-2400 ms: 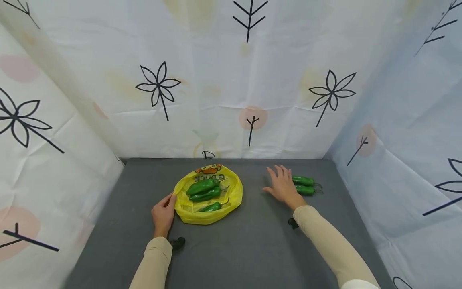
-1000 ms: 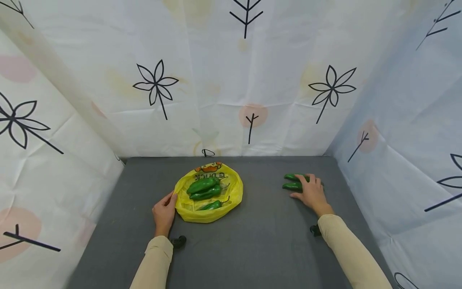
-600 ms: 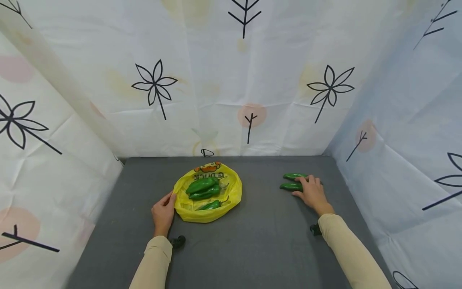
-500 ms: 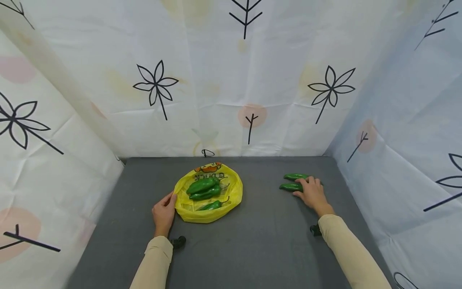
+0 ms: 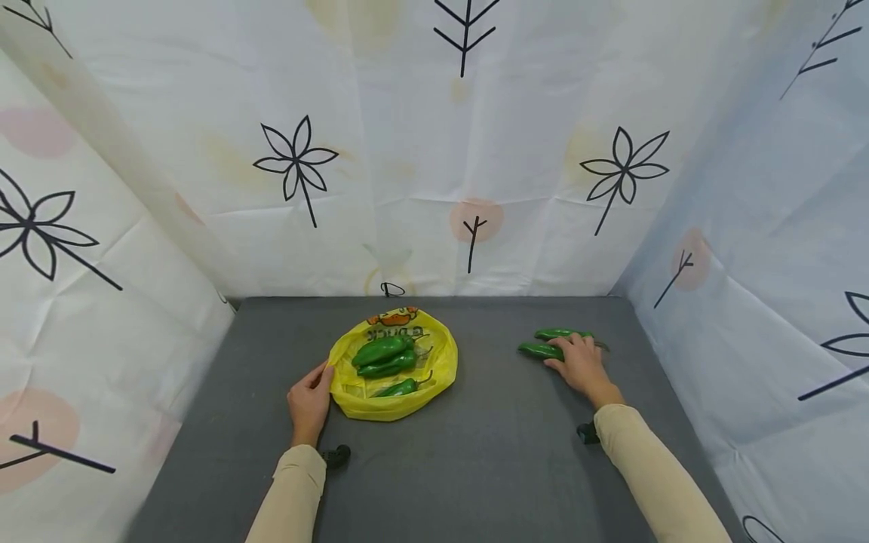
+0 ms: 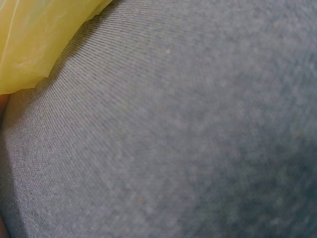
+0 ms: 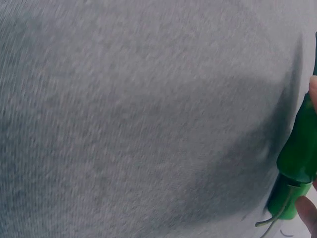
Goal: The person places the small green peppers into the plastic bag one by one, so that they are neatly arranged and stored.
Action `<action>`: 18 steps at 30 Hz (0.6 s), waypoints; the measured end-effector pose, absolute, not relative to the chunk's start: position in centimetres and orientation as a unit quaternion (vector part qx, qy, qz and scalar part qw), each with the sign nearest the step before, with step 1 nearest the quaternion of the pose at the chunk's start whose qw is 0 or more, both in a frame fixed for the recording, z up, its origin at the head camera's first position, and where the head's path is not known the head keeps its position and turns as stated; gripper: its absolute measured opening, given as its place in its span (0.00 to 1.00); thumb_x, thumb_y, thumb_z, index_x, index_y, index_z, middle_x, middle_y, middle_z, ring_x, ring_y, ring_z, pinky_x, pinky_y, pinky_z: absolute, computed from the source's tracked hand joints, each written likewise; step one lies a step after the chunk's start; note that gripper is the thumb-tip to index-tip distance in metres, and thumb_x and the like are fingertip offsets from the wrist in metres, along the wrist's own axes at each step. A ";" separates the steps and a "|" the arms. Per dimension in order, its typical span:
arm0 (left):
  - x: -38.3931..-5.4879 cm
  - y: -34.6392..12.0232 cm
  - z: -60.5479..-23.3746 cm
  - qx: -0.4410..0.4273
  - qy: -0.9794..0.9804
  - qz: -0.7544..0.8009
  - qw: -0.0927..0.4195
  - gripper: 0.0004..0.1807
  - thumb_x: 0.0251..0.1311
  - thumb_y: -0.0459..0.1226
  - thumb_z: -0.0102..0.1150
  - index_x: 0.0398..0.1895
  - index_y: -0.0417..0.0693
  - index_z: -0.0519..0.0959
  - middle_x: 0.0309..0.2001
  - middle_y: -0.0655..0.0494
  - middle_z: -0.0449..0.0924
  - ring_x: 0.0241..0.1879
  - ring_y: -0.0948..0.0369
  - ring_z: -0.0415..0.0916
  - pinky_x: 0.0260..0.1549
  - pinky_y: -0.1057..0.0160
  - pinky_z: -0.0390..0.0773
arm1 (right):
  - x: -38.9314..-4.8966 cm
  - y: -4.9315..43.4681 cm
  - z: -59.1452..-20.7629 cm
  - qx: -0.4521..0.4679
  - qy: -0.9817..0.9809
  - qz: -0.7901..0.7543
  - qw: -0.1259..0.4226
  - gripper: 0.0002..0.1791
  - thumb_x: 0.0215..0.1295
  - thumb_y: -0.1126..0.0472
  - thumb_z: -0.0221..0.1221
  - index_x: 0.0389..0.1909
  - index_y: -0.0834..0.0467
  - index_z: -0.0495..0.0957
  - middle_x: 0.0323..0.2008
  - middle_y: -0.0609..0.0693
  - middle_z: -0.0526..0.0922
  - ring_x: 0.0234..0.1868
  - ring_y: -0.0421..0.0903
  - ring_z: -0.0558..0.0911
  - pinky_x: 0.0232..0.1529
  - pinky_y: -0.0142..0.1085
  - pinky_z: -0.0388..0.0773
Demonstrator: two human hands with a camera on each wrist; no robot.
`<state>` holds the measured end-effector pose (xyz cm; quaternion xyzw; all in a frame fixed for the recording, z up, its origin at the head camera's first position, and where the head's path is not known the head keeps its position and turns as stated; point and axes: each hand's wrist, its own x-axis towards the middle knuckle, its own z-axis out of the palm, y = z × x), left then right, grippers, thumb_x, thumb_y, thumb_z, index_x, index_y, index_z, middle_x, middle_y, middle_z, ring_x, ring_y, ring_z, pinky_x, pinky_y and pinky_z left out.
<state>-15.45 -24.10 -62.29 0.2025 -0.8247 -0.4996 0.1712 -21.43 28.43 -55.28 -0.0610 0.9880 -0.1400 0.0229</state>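
Observation:
A yellow plastic bag (image 5: 397,409) with its mouth spread wide lies left of centre in the head view. Inside it are several green chili peppers (image 5: 385,366). My left hand (image 5: 309,400) pinches the bag's left rim between thumb and fingers. At the right, my right hand (image 5: 580,369) grips the nearer of two long green chili peppers (image 5: 539,350), its tip sticking out to the left. Just behind lies the other green chili pepper (image 5: 557,332), partly hidden by the fingers. The right wrist view shows the gripped pepper's stem end (image 7: 297,153) beside the fingers.
A dark grey cloth-covered table (image 5: 462,467) lies under everything. White patterned curtains (image 5: 407,151) stand along its back and sides. Small black devices (image 5: 336,456) are at both wrists.
My right hand has reached over to the peppers on the right, closed on the nearer one and shifted it slightly left. The left hand has stayed at the bag's rim.

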 end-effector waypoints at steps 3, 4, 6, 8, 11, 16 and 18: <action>-15.5 -24.1 -62.3 0.205 -0.824 -0.501 0.168 0.26 0.69 0.57 0.60 0.61 0.54 0.84 0.57 0.46 0.86 0.59 0.47 0.82 0.61 0.45 0.78 | -21.6 27.9 -55.1 -0.071 0.986 -0.151 0.013 0.27 0.69 0.49 0.65 0.64 0.57 0.78 0.61 0.67 0.75 0.62 0.70 0.69 0.59 0.66 0.67; -15.5 -24.1 -62.3 0.205 -0.823 -0.502 0.168 0.26 0.69 0.57 0.60 0.61 0.54 0.84 0.57 0.45 0.86 0.59 0.47 0.82 0.61 0.45 0.78 | -21.6 27.7 -55.0 -0.075 0.985 -0.155 0.010 0.27 0.69 0.50 0.65 0.64 0.57 0.78 0.61 0.67 0.76 0.62 0.70 0.70 0.59 0.66 0.67; -15.5 -24.1 -62.5 0.205 -0.823 -0.502 0.168 0.25 0.69 0.57 0.60 0.60 0.54 0.85 0.57 0.45 0.86 0.58 0.47 0.82 0.60 0.45 0.78 | -21.7 27.5 -54.8 -0.083 0.983 -0.163 0.006 0.27 0.69 0.50 0.66 0.64 0.59 0.77 0.62 0.67 0.77 0.61 0.69 0.72 0.60 0.65 0.68; -15.5 -24.0 -62.6 0.204 -0.823 -0.501 0.171 0.25 0.69 0.57 0.60 0.60 0.54 0.85 0.56 0.45 0.86 0.57 0.47 0.82 0.59 0.45 0.79 | -21.8 27.3 -54.7 -0.091 0.981 -0.174 0.002 0.27 0.68 0.51 0.66 0.64 0.60 0.77 0.62 0.66 0.78 0.61 0.68 0.75 0.60 0.65 0.70; -15.5 -24.1 -62.8 0.201 -0.824 -0.498 0.180 0.24 0.69 0.56 0.60 0.60 0.56 0.85 0.55 0.47 0.87 0.56 0.49 0.83 0.56 0.48 0.80 | -21.9 27.0 -54.5 -0.098 0.977 -0.192 0.001 0.27 0.68 0.52 0.66 0.64 0.61 0.77 0.61 0.65 0.80 0.59 0.66 0.78 0.59 0.64 0.72; -15.6 -24.2 -62.9 0.197 -0.826 -0.496 0.184 0.24 0.69 0.57 0.60 0.59 0.58 0.85 0.54 0.49 0.88 0.54 0.51 0.84 0.53 0.53 0.80 | -21.9 26.4 -54.1 -0.106 0.971 -0.213 -0.003 0.27 0.67 0.51 0.67 0.63 0.59 0.77 0.58 0.64 0.82 0.54 0.63 0.81 0.53 0.61 0.76; -15.6 -24.2 -62.8 0.195 -0.825 -0.498 0.182 0.24 0.68 0.57 0.60 0.59 0.57 0.85 0.54 0.48 0.88 0.55 0.50 0.84 0.54 0.51 0.80 | -21.9 26.3 -54.0 -0.110 0.970 -0.219 -0.007 0.27 0.66 0.50 0.68 0.62 0.57 0.77 0.55 0.63 0.82 0.52 0.62 0.81 0.52 0.59 0.76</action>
